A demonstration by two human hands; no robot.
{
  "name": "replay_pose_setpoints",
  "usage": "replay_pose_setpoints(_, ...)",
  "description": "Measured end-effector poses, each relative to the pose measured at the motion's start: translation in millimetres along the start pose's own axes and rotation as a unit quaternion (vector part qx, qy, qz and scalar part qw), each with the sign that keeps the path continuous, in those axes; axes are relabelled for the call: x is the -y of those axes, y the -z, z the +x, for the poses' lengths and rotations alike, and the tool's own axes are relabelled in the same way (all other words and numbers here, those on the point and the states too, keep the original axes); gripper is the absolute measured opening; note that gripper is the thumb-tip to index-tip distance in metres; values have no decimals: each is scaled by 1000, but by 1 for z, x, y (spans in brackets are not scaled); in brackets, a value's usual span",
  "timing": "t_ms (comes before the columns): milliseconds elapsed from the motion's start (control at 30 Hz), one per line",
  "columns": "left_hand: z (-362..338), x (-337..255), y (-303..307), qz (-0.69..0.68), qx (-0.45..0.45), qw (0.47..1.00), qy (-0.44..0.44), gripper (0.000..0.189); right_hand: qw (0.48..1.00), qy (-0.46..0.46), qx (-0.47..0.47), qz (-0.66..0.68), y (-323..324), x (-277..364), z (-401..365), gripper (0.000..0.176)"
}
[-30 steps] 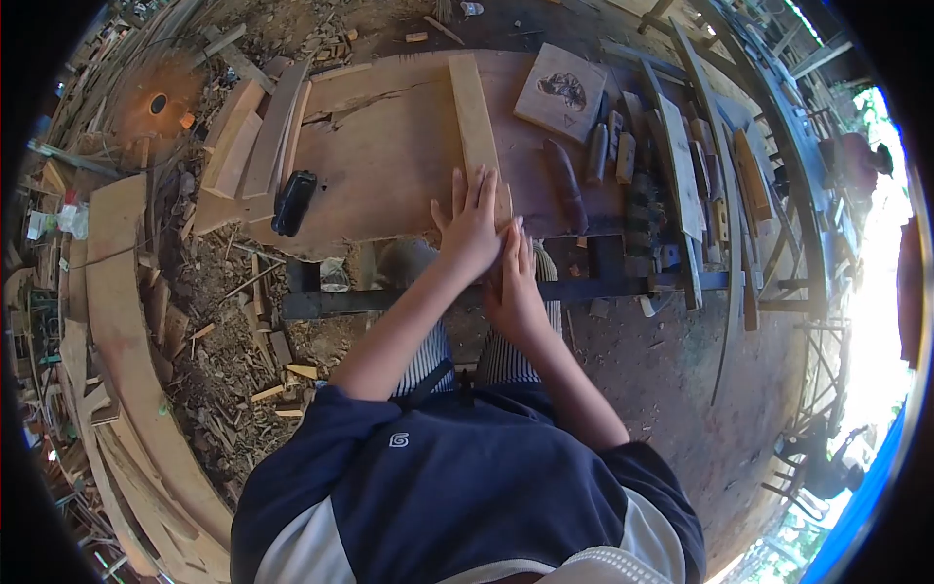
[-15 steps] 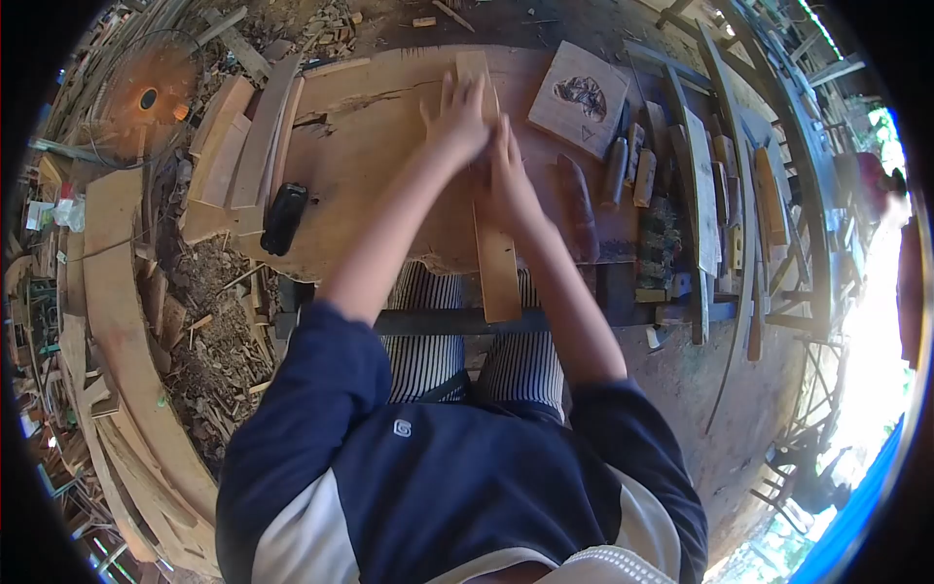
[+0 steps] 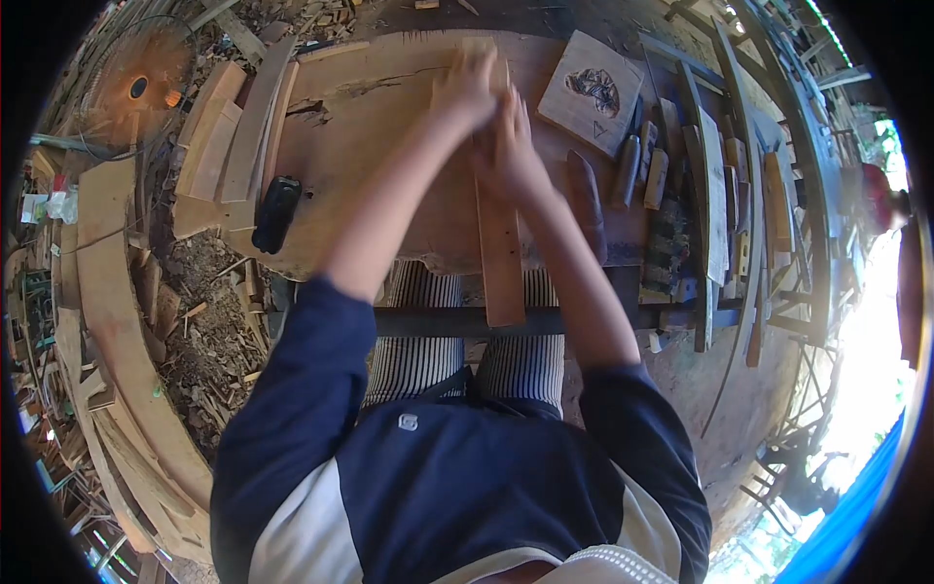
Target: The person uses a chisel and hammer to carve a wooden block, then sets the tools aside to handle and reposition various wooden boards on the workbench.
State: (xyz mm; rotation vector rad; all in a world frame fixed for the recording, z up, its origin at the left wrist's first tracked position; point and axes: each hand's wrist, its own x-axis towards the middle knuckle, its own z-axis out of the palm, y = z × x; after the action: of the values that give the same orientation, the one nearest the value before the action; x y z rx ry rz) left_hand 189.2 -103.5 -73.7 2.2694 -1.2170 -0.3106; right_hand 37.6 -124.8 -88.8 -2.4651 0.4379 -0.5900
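Note:
A long, narrow wooden strip (image 3: pixel 502 268) lies lengthwise over the workbench (image 3: pixel 379 127), its near end jutting past the front edge above my knees. My left hand (image 3: pixel 465 100) is closed over the strip's far part, its fingers smeared by motion. Just to the right and nearer to me, my right hand (image 3: pixel 518 165) grips the same strip along its right side, fingers pointing away from me. The two hands almost meet and hide the strip's middle. Right of them rests a dark, pointed wooden piece (image 3: pixel 586 200).
A square board with a carved hollow (image 3: pixel 591 92) lies at the back right, beside a row of handled tools (image 3: pixel 628 170). A black case-like object (image 3: pixel 277 214) sits front left, near stacked planks (image 3: pixel 255 127). An orange fan (image 3: pixel 139 88) stands far left; wood scraps (image 3: pixel 219 321) litter the ground.
The left hand has moved slightly away from me; its fingers, spread before, are now closed over the strip's far part. The right hand has shifted a little nearer. The view has tilted slightly.

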Motion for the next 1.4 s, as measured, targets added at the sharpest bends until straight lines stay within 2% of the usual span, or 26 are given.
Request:
replay_pose_setpoints(67, 77, 34, -12, 20, -51, 998, -28, 76, 999, 32, -24, -13, -14, -27, 52, 98)
replay_pose_setpoints(133, 84, 29, -9, 23, -68, 997, -13, 76, 998, -54, 0, 42, -6, -21, 75, 92)
replay_pose_setpoints(200, 72, 20, -11, 28, -80, 996, -1, 77, 997, -66, -16, 44, -5, -13, 56, 91)
replay_pose_setpoints(267, -1, -7, -6, 64, -67, 995, 27, 78, 997, -48, 4, 57, 7, 4, 5, 92)
replay_pose_setpoints(367, -127, -30, -29, -44, -70, 997, -5, 78, 998, -34, 14, 55, 27, 54, -113, 95)
replay_pose_setpoints(400, -170, -41, -36, -88, -81, 992, -29, 78, 992, -40, 8, 119, 30, 66, -154, 96)
replay_pose_setpoints(433, -206, -50, -44, -144, -105, 983, -54, 80, 992, -36, 26, 122, 38, 78, -185, 97)
replay_pose_setpoints(467, -228, -57, -44, -147, -104, 982, -56, 80, 992, -23, 27, 125, 42, 85, -210, 96)
replay_pose_setpoints(500, -246, -63, -43, -142, -101, 984, -47, 80, 984, -78, 45, 151, 46, 96, -226, 97)
replay_pose_setpoints(533, -253, -66, -40, -137, -98, 985, -38, 81, 984, -82, 44, 149, 45, 95, -224, 97)
replay_pose_setpoints(567, -246, -64, -36, -139, -95, 985, -39, 81, 989, -69, 48, 121, 43, 93, -218, 98)
replay_pose_setpoints(600, -230, -60, -32, -81, -86, 993, -27, 79, 993, -55, 52, 93, 41, 89, -209, 100)
replay_pose_setpoints(700, -138, -36, -24, 34, -93, 995, -6, 77, 992, -51, 4, 111, 24, 61, -117, 101)
replay_pose_setpoints(767, -45, -9, -17, 16, -98, 995, -13, 77, 995, -34, -36, 88, 6, 26, -40, 100)
replay_pose_setpoints(833, 33, 9, -5, -15, -63, 998, 18, 80, 997, -62, -18, 53, 2, 0, 31, 97)
replay_pose_setpoints(967, 69, 8, 7, 19, -73, 996, 45, 83, 995, -79, -19, 56, -2, -15, 73, 89)
replay_pose_setpoints(1033, 42, 0, -1, 26, -84, 996, 25, 83, 995, -65, -33, 74, -5, -7, 43, 90)
replay_pose_setpoints(1067, 15, -8, -1, 22, -51, 998, 28, 83, 993, -61, -48, 92, -4, 0, 20, 91)
replay_pose_setpoints(1133, -62, -26, -8, 16, -41, 999, 3, 76, 998, -34, -40, 46, 4, 22, -53, 93)
replay_pose_setpoints(1167, -108, -40, -10, -22, -51, 998, -5, 74, 997, -63, -16, 48, 14, 44, -93, 93)
replay_pose_setpoints(1200, -149, -52, -10, -40, -22, 999, 2, 77, 996, -65, -1, 60, 29, 67, -130, 91)
replay_pose_setpoints(1233, -184, -61, -15, -48, -30, 998, -4, 79, 997, -36, 1, 68, 32, 71, -165, 92)
replay_pose_setpoints(1267, -213, -66, -24, -57, -29, 998, -2, 81, 993, -53, 23, 105, 36, 80, -199, 92)
replay_pose_setpoints(1333, -236, -68, -32, -70, -43, 997, -4, 82, 991, -30, 8, 127, 46, 98, -209, 90)
replay_pose_setpoints(1400, -233, -65, -33, -89, -73, 993, -8, 83, 991, -83, 65, 83, 50, 98, -203, 89)
